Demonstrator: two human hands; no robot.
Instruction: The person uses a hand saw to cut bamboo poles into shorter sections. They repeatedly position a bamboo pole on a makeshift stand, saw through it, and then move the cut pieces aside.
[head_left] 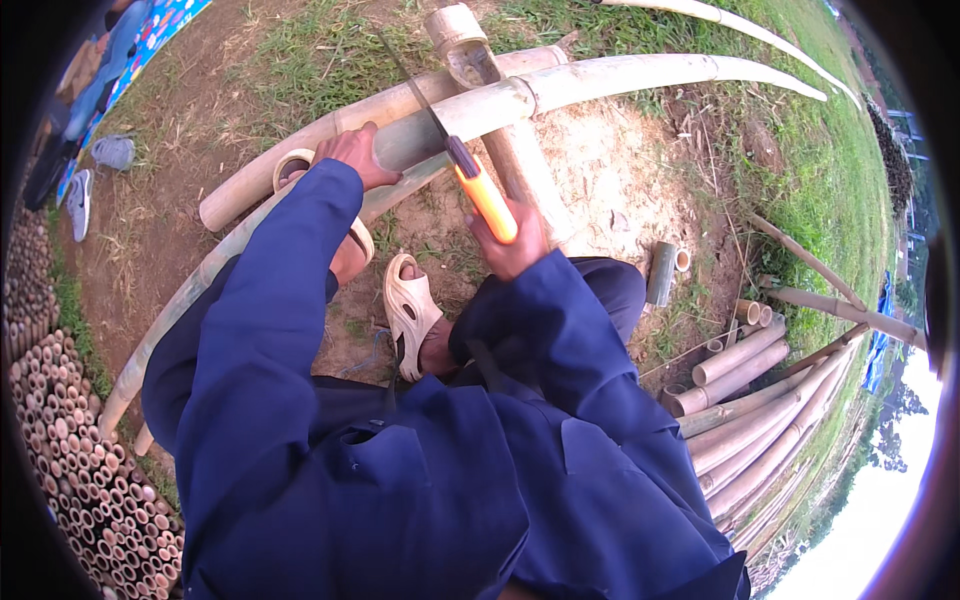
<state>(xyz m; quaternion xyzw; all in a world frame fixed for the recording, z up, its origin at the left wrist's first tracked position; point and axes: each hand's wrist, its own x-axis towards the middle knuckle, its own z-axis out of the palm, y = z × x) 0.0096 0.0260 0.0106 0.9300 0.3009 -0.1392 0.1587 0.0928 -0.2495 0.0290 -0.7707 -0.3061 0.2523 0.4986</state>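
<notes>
The right hand (510,240) is wrapped firmly around the orange handle (487,205) of a saw, its thin blade (408,82) lying across the thick bamboo pole (620,77). The left hand (350,155) clasps that pole's left end, thumb and fingers spread around it, close to the blade. The pole runs from the centre to the upper right; it looks stiff, fairly heavy at that length and smooth enough to slip, so a hold farther from the teeth seems safer. A bamboo support (525,175) crosses beneath, and a sandalled foot (410,305) sits below. Bare soil (600,170) right of centre offers elbow room.
</notes>
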